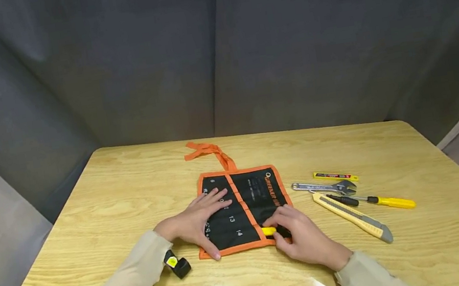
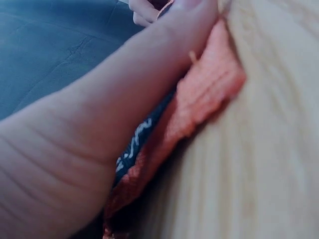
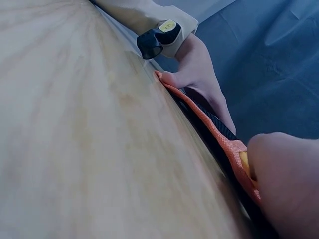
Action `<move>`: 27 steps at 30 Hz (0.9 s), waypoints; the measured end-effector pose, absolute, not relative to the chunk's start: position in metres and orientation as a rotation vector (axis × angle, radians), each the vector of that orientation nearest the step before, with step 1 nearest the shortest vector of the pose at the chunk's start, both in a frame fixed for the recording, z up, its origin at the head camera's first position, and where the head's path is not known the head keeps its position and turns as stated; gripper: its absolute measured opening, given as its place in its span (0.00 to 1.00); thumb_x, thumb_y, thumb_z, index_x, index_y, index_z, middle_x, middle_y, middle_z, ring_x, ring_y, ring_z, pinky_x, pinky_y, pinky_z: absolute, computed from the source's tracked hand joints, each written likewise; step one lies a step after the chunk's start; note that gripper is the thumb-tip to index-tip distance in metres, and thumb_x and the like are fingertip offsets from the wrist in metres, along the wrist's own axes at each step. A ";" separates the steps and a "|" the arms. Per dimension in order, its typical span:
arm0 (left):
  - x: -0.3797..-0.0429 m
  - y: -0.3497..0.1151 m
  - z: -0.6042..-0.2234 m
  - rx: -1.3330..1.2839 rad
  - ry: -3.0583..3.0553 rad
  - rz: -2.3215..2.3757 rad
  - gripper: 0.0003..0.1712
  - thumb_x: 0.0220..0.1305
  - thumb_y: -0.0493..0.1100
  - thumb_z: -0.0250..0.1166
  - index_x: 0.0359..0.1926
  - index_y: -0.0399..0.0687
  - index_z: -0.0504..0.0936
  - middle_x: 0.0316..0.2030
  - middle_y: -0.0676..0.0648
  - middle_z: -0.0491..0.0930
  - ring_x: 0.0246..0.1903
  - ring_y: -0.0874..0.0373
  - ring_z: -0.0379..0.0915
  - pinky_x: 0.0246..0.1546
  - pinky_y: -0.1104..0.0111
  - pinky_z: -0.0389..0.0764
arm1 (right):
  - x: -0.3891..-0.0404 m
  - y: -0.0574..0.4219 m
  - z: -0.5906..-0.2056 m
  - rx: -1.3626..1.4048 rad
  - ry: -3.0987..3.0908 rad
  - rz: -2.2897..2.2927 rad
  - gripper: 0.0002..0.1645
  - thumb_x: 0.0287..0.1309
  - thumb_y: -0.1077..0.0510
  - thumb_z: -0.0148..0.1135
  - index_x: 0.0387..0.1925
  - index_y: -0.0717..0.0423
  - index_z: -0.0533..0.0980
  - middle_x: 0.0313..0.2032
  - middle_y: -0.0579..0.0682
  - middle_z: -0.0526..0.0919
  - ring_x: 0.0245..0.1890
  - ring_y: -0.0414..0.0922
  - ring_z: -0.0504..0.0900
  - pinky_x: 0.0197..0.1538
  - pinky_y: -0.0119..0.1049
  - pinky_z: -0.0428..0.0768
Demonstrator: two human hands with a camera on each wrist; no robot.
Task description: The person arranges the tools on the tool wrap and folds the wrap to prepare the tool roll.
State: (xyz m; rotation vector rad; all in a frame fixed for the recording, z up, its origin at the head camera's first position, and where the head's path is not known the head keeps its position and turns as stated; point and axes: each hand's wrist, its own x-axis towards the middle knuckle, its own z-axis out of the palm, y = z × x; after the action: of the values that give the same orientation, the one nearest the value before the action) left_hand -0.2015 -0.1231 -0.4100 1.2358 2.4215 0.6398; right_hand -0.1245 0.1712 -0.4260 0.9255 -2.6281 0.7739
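Observation:
A black tool pouch with orange trim lies spread on the table, with numbered pockets on its left half. My left hand rests on those pockets, fingers spread, its thumb across the orange front edge. In the left wrist view the thumb lies along the orange trim. My right hand pinches a yellow tool between thumb and fingers at the mouth of the pocket marked 14. Only a short yellow piece shows; the fingers and the pocket hide the rest. The right wrist view shows a sliver of the yellow tool beside the fingers.
To the right lie a yellow utility knife, an adjustable wrench, a screwdriver with a yellow handle, a black-handled tool and a small yellow case. An orange tie strap trails from the pouch's far edge.

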 end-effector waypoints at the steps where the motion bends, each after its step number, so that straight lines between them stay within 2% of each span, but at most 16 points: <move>1: -0.201 -0.124 -0.411 1.237 2.414 0.647 0.68 0.37 0.61 0.80 0.75 0.48 0.52 0.77 0.43 0.37 0.75 0.42 0.27 0.70 0.40 0.37 | -0.123 0.172 -0.426 0.923 -2.622 0.782 0.14 0.50 0.65 0.63 0.39 0.47 0.81 0.34 0.37 0.78 0.37 0.33 0.73 0.40 0.33 0.77; 5: -0.200 -0.126 -0.413 1.239 2.394 0.674 0.68 0.38 0.60 0.80 0.75 0.48 0.51 0.77 0.43 0.36 0.75 0.42 0.27 0.70 0.40 0.36 | -0.118 0.174 -0.427 0.927 -2.568 0.823 0.17 0.49 0.71 0.60 0.38 0.48 0.79 0.34 0.38 0.78 0.36 0.33 0.73 0.41 0.34 0.75; 11: -0.200 -0.129 -0.415 1.225 2.387 0.701 0.69 0.38 0.60 0.80 0.76 0.49 0.51 0.77 0.43 0.35 0.75 0.42 0.25 0.70 0.40 0.36 | -0.115 0.182 -0.427 0.925 -2.505 0.828 0.21 0.43 0.76 0.55 0.34 0.49 0.78 0.33 0.39 0.78 0.32 0.33 0.68 0.38 0.31 0.69; 18: -0.202 -0.130 -0.417 1.238 2.369 0.713 0.68 0.39 0.61 0.79 0.76 0.50 0.49 0.77 0.44 0.34 0.75 0.43 0.23 0.70 0.40 0.35 | -0.119 0.215 -0.427 0.900 -2.410 0.723 0.13 0.47 0.71 0.61 0.32 0.51 0.78 0.30 0.39 0.77 0.30 0.33 0.67 0.37 0.29 0.66; 22: -0.203 -0.128 -0.417 1.252 2.370 0.707 0.69 0.39 0.61 0.79 0.76 0.50 0.49 0.77 0.44 0.34 0.75 0.43 0.23 0.70 0.40 0.34 | -0.119 0.245 -0.426 0.792 -2.375 0.658 0.10 0.48 0.71 0.59 0.31 0.54 0.78 0.29 0.43 0.78 0.30 0.36 0.68 0.39 0.31 0.64; 27: -0.203 -0.127 -0.414 1.254 2.379 0.692 0.68 0.39 0.60 0.79 0.76 0.49 0.49 0.77 0.43 0.34 0.75 0.43 0.24 0.70 0.40 0.34 | -0.111 0.281 -0.422 0.616 -2.382 0.558 0.10 0.44 0.72 0.60 0.30 0.58 0.78 0.29 0.47 0.78 0.31 0.41 0.69 0.39 0.32 0.63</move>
State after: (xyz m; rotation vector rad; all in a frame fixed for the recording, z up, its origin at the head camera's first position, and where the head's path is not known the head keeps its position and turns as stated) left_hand -0.2035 -0.1268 -0.4145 1.2536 2.3794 0.6921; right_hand -0.1108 0.2814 -0.4219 0.6157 -2.3817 0.5578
